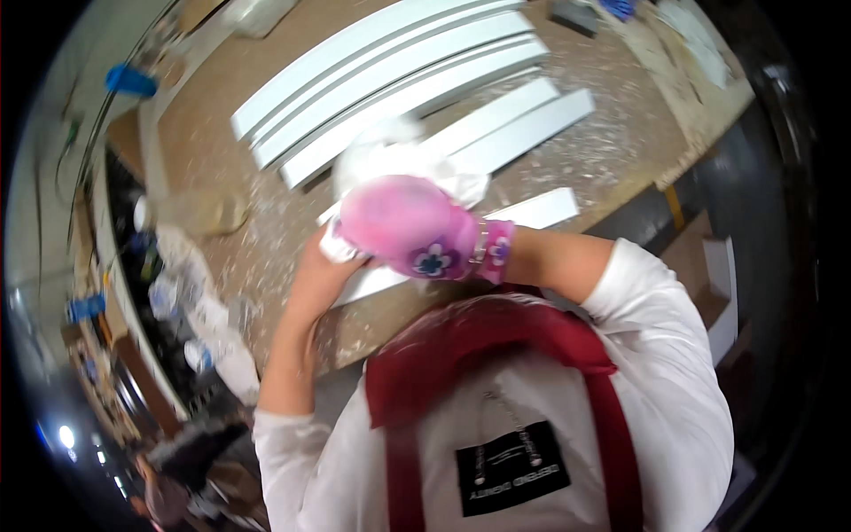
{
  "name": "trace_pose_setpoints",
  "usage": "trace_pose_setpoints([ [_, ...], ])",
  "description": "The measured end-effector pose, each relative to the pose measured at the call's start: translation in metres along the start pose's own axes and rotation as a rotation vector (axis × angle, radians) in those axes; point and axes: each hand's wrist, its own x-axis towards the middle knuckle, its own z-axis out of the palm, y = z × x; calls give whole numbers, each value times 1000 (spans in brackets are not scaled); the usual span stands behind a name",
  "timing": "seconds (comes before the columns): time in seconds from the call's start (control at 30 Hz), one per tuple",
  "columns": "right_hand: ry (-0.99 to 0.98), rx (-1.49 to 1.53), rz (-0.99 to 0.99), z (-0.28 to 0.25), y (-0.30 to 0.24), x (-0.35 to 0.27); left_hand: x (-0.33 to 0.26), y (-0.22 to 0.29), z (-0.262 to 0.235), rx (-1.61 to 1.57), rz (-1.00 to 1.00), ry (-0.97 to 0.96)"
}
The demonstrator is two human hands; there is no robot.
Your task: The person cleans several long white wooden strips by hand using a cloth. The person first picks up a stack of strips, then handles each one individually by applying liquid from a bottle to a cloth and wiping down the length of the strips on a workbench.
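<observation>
My right hand [403, 226], in a pink glove with a flower pattern, is closed on a bunched white cloth [399, 146]. Motion smears both the glove and the cloth. Bare and just left of the glove, my left hand [321, 270] has its fingers curled against a white fold of what looks like the same cloth; the glove covers part of them. Beneath my hands lies a white strip [541, 209], whose ends show on either side. Two shorter white strips [523, 133] lie just beyond, and several longer white strips [390, 75] rest side by side farther away.
A clear bottle [199, 213] lies on the left of the scuffed brown worktable [620, 133]. A blue cup [131, 81] is at the far left, a dark grey block [574, 17] at the far edge. Cardboard [696, 266] stands right of the table. Another person [168, 496] is at lower left.
</observation>
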Motion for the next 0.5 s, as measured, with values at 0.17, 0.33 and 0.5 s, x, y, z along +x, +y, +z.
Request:
trace_pose_setpoints([
  [0.17,526,-493,88,5,103,-53,-13,-6,-9,-196,-199,-97],
  [0.33,472,-879,708,-43,264,-150,1,-14,-7,-215,-219,-97],
  [0.5,698,-375,829,-75,282,-166,16,-26,-29,-351,-281,-95],
])
